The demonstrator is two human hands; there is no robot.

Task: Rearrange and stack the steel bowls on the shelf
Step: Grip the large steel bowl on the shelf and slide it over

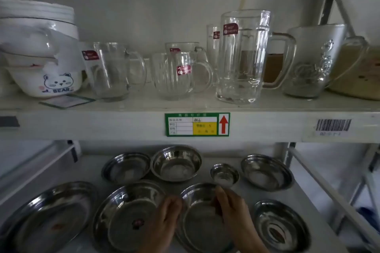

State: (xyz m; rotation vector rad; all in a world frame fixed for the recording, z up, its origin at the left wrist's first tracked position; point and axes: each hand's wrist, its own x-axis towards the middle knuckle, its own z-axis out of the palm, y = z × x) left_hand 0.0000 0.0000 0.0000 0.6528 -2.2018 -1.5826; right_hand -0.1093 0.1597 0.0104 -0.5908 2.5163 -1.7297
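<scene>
1. We judge the task barely begun: on the lower shelf [320, 195] every steel bowl sits singly, none nested in another. All the stacking is left to do.
2. We take the front-centre bowl [201, 220] as landmark. Our left hand [164, 222] is closed on its left rim and our right hand [232, 209] pinches its right rim; the bowl appears tilted, though we cannot tell whether it is lifted.
3. Count, largest first: eight steel bowls. The wide dish [51, 220] lies far left of the landmark, the broad bowl [127, 211] just beside it on the left.
4. Behind it stand the deep bowl [176, 163] and shallow bowl [125, 167]; behind-right, another [267, 172]; right, the front-right bowl [281, 226].
5. Smallest: one small bowl [224, 174], just behind the landmark.
</scene>
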